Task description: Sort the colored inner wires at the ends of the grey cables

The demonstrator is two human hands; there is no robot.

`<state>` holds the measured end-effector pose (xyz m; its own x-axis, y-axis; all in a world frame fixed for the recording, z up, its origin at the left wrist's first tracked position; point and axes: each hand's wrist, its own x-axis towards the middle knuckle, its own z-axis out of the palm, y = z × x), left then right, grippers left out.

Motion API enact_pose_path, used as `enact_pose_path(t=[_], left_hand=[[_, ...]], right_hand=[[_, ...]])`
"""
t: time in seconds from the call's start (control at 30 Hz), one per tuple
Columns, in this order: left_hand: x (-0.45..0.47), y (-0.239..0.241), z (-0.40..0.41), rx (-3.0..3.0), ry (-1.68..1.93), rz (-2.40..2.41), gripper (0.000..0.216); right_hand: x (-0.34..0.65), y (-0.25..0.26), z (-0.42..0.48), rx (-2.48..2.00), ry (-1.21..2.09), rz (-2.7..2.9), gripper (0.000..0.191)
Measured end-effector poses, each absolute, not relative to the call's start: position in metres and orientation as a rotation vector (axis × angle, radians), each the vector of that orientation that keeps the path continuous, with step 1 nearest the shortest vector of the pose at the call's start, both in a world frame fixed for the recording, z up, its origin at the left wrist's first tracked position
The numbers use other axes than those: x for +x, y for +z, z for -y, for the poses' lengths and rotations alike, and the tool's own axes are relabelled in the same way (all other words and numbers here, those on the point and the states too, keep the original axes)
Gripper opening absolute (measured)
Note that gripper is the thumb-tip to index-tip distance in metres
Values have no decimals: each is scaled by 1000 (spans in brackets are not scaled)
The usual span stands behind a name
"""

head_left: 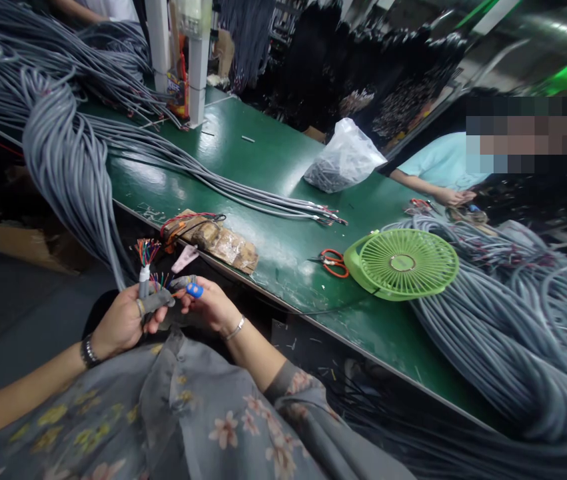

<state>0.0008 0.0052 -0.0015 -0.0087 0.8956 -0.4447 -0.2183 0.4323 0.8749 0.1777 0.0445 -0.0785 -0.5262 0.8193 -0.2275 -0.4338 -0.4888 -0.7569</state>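
Note:
My left hand [124, 323] is closed round the end of a grey cable [144, 280], held upright in front of my lap. Several coloured wires [147, 251] fan out of its stripped end. My right hand [209, 307] is closed beside it, pinching a small blue tool [194, 290] and thin coloured wire ends near the cable tip. The fingers of both hands wear grey wraps. The cable comes from a thick grey cable bundle [70, 167] hanging off the green table [263, 160] to my left.
On the table lie a green fan [403, 263], orange scissors [334, 262], a taped brown block [218, 241], a plastic bag [346, 159] and loose grey cables [243, 190]. A big cable heap [508, 333] fills the right. Another person's hand [456, 196] works across the table.

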Motion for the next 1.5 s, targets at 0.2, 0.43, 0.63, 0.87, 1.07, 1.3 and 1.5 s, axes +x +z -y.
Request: enact_pose_path(t=[0.2, 0.43, 0.63, 0.87, 1.07, 1.3, 1.5], left_hand=[[4, 3, -5, 687, 1080, -1313, 40], [-1, -7, -2, 795, 1003, -1327, 39], [-11, -20, 0, 1039, 824, -1290, 35], [-1, -10, 0, 769, 1047, -1287, 34], [2, -4, 2, 684, 1163, -1317, 30], [2, -1, 1, 643, 1214, -1309, 26], [6, 6, -4, 552, 1243, -1305, 19]], right_hand=[[173, -68, -33, -775, 1892, 980, 60], [164, -61, -29, -871, 1672, 1090, 54], [165, -56, -39, -856, 1724, 1239, 54], [165, -45, -39, -923, 1763, 1141, 56], [162, -39, -38, -917, 1756, 1113, 56], [162, -38, -36, -927, 1791, 1076, 62], [164, -52, -51, -930, 1835, 827, 58]])
